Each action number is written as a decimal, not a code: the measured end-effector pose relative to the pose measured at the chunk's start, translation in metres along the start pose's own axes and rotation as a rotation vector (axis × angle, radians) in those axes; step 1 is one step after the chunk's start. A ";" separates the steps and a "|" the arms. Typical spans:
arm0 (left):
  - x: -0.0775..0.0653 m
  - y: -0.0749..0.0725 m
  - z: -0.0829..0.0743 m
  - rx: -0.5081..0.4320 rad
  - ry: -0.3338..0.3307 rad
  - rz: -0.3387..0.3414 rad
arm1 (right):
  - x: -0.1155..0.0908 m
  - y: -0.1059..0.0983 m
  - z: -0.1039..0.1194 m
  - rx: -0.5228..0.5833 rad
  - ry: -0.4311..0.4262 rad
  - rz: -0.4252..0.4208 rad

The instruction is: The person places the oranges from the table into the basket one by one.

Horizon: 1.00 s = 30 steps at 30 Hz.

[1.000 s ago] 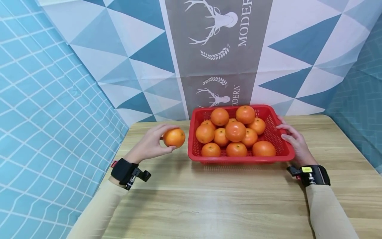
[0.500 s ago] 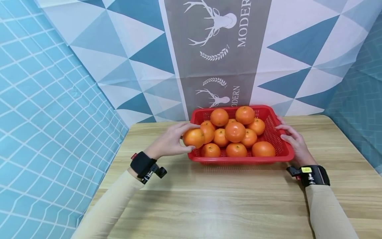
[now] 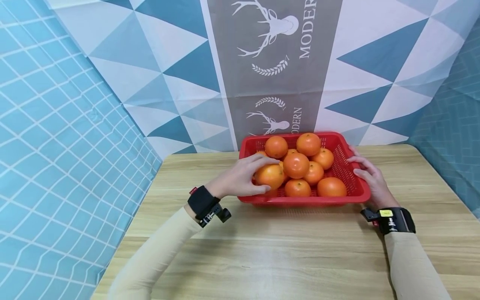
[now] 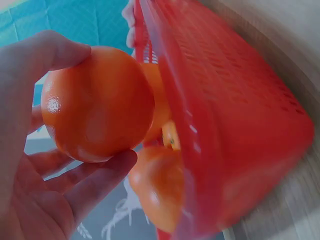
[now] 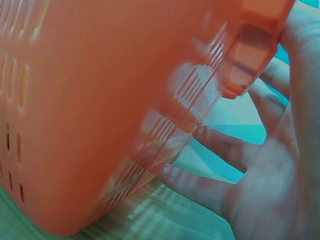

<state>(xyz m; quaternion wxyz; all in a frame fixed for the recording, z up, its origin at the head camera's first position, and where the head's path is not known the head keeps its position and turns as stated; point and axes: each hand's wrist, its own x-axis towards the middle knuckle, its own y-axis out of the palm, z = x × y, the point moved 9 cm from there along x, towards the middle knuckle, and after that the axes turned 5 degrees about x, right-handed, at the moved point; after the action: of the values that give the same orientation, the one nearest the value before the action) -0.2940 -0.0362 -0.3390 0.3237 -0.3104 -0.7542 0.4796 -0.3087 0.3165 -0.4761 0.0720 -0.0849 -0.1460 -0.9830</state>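
Note:
My left hand [image 3: 245, 177] holds an orange [image 3: 270, 176] between thumb and fingers, over the left end of a red plastic basket [image 3: 300, 200]. In the left wrist view, the held orange [image 4: 100, 105] is beside the basket's rim [image 4: 175, 100], with other oranges [image 4: 160, 185] behind it. My right hand [image 3: 371, 181] grips the basket's right side. In the right wrist view, fingertips of the right hand [image 5: 265, 165] touch the slotted outer wall [image 5: 125, 100], and the thumb lies at the rim. Several oranges [image 3: 296, 166] are piled in the basket; the left hand hides some.
The basket stands on a wood-grain table [image 3: 262, 250], close to the patterned backdrop [image 3: 277, 83] behind. A blue checked cloth wall [image 3: 63, 158] borders the left side. Both wrists wear black straps with small cameras [image 3: 224, 215].
My left hand has carried the orange rightward, from beside the basket to over its left end. The right hand and the basket have stayed in place.

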 end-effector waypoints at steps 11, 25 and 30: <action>0.016 0.011 -0.016 0.007 0.001 0.039 | -0.001 0.005 0.007 0.071 -0.083 0.051; 0.017 0.034 -0.013 0.014 -0.036 0.093 | 0.001 0.003 0.004 0.051 -0.067 0.043; 0.017 0.043 -0.008 0.034 -0.087 0.141 | 0.000 0.003 0.003 0.045 -0.067 0.048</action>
<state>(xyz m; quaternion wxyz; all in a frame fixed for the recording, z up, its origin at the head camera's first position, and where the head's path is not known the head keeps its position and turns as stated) -0.2906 -0.0042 -0.3727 0.2616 -0.3361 -0.7357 0.5267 -0.3082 0.3147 -0.4722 0.0928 -0.1196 -0.1684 -0.9740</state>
